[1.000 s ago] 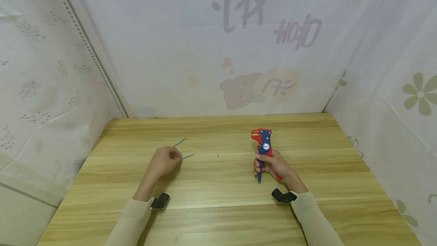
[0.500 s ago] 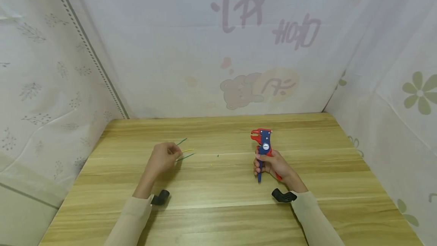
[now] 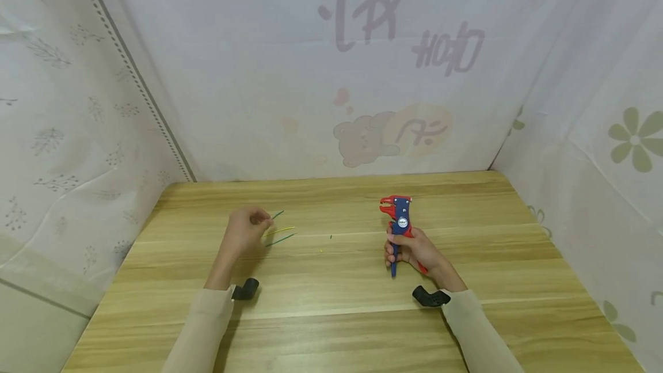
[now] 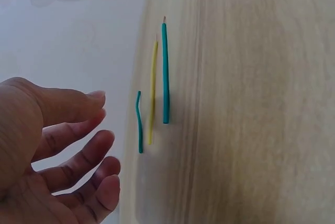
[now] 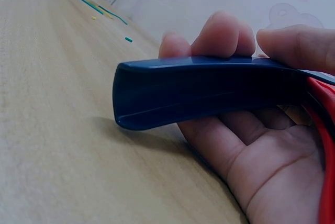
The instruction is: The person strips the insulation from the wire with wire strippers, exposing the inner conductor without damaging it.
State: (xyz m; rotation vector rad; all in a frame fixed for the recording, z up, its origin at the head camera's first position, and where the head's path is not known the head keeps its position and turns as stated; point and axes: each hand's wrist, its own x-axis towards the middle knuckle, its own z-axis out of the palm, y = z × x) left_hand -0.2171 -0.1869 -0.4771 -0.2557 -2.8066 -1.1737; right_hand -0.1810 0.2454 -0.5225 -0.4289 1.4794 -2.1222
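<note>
My left hand hovers just left of three short wires, its fingers loosely bent and holding nothing. The nearest green wire has a bare copper end. Beside it lies a yellow wire, also with a thin bare tip. The farthest green wire is slightly bent; in the head view the left fingers partly cover it. My right hand grips a wire stripper with blue body and red jaws, its head pointing away from me. The jaws stand apart with nothing between them.
A tiny green offcut and a tiny yellow offcut lie mid-table between the hands. The wooden table meets a printed cloth backdrop at its far edge, with cloth at both sides too.
My left hand has drawn off the near green wire and shifted farther away and slightly left, uncovering more of the near green and yellow wires. The right hand and wire stripper stay put.
</note>
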